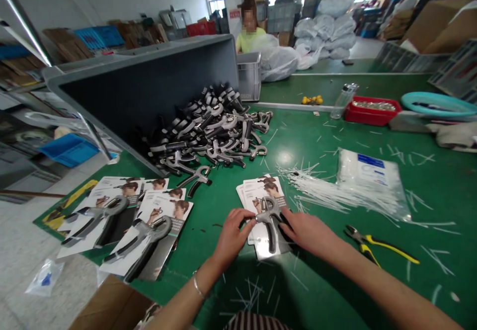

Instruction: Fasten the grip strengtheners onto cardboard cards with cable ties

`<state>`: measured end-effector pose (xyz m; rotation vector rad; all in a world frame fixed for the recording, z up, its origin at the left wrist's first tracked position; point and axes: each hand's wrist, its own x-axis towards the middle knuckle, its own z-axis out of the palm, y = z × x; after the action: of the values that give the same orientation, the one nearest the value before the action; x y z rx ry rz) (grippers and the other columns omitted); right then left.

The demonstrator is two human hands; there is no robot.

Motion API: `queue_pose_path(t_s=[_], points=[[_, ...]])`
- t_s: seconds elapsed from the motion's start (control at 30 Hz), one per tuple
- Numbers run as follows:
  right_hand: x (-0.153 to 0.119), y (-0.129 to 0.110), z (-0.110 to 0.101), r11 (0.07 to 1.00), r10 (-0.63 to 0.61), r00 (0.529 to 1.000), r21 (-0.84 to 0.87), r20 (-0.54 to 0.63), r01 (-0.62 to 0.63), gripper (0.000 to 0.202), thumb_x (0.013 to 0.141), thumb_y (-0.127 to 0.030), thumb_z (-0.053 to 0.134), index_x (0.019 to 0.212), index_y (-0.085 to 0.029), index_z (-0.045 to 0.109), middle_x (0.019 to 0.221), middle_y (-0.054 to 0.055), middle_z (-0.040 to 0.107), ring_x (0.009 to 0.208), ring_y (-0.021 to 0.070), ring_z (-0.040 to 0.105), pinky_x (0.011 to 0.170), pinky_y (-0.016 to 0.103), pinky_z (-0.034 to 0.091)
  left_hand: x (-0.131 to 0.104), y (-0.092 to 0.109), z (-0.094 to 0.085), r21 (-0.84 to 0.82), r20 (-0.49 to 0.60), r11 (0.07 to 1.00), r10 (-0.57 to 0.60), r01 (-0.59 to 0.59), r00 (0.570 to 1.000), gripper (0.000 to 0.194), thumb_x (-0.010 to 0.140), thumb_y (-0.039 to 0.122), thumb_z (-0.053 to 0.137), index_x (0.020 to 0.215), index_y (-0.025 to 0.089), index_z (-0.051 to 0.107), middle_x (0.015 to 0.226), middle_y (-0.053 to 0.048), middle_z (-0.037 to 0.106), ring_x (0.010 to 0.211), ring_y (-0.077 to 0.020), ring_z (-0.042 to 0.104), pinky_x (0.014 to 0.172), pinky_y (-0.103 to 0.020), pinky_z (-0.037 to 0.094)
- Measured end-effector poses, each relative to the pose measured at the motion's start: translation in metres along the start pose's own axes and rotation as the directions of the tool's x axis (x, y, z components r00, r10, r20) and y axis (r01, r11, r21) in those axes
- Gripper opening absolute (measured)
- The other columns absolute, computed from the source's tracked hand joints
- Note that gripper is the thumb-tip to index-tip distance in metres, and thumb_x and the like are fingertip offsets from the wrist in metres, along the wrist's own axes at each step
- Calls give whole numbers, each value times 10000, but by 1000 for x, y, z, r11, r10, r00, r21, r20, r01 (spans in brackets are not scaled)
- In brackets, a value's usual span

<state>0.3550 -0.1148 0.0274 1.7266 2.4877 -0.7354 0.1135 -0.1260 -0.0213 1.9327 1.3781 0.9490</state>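
A grey and black hand grip [269, 218] lies on a small stack of printed cards [265, 251] in front of me. At its left side, my left hand [234, 228] has thumb and fingertips closed on the grip's edge. My right hand [300, 225] is at the right side, its fingers pressed together on the grip and card; the fingertips are partly hidden. To the left, more hand grips [147, 240] rest on printed cards [181, 213]. White cable ties [324, 188] lie in a loose bundle to the right of the cards.
A grey bin [149, 71] lies tipped on its side, with a pile of hand grips [216, 131] spilling out. Yellow-handled cutters [391, 249], a plastic bag of ties [368, 176] and a red tray [372, 116] are on the right. A person [249, 37] is across the table.
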Motion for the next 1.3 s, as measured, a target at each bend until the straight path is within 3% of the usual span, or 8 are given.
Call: queue_pose_path(t_s=[0.17, 0.33, 0.47, 0.57, 0.63, 0.77, 1.1, 1.3], points=[[-28, 8, 11, 997, -55, 967, 41, -247, 68, 326, 931, -366, 521, 1217, -218, 569, 1088, 148, 639, 976, 310, 634, 813, 438, 509, -33, 8, 13, 156, -32, 987, -18, 23, 999, 343, 913, 294, 577, 1244, 208, 555, 1312, -121, 551, 1248, -271, 476, 1074, -481, 369], [-18, 4, 25, 957, -196, 926, 142, -324, 252, 227, 907, -208, 544, 1119, -254, 611, 1146, 93, 566, 1039, 241, 573, 885, 386, 499, -47, 4, 22, 162, 144, 986, 27, -50, 989, 767, 862, 306, 644, 1512, 236, 243, 1540, -135, 341, 1429, -302, 284, 1168, -523, 262], [4, -2, 29, 971, -167, 911, 95, -378, 218, 103, 935, -257, 549, 970, -248, 645, 1054, 61, 579, 984, 220, 563, 825, 348, 495, -17, 2, 7, 100, 152, 994, 24, -40, 988, 642, 845, 319, 664, 1428, 240, 406, 1465, -126, 442, 1379, -288, 366, 1151, -505, 294], [12, -3, 28, 977, -152, 907, 81, -392, 199, 90, 937, -268, 558, 950, -237, 642, 1033, 56, 579, 969, 208, 558, 820, 329, 486, 18, 5, -2, 18, 19, 1000, -11, 11, 1000, 396, 885, 324, 607, 1267, 224, 574, 1318, -112, 554, 1241, -255, 499, 1078, -452, 384], [13, -2, 28, 976, -151, 906, 86, -396, 201, 83, 935, -265, 564, 950, -235, 640, 1037, 52, 575, 979, 203, 553, 835, 321, 480, 43, 7, 1, -35, -48, 998, -54, 52, 997, 281, 907, 276, 560, 1168, 215, 644, 1196, -93, 613, 1112, -223, 570, 999, -404, 439], [13, -1, 27, 979, -108, 913, 120, -392, 168, 110, 952, -275, 534, 942, -246, 640, 1043, 39, 566, 943, 180, 560, 805, 294, 479, 77, 9, 23, -115, 50, 990, -78, 83, 996, 103, 797, 220, 677, 882, 183, 722, 933, -58, 675, 915, -202, 613, 849, -334, 478], [13, -3, 30, 950, -91, 896, 232, -435, 209, 84, 900, -218, 589, 955, -235, 649, 1103, 67, 573, 1068, 234, 515, 921, 383, 453, 57, 7, 38, -257, 30, 964, -65, 70, 997, 74, 873, 244, 597, 897, 195, 647, 882, -17, 679, 842, -166, 614, 807, -287, 474], [29, 5, 34, 853, -9, 846, 437, -533, 284, 101, 898, -264, 601, 838, -231, 676, 1132, 59, 578, 1130, 235, 512, 1013, 426, 388, 58, 10, 40, -124, 3, 989, 77, -76, 997, 78, 882, 196, 586, 900, 214, 660, 951, -38, 660, 974, -197, 590, 925, -348, 450]])
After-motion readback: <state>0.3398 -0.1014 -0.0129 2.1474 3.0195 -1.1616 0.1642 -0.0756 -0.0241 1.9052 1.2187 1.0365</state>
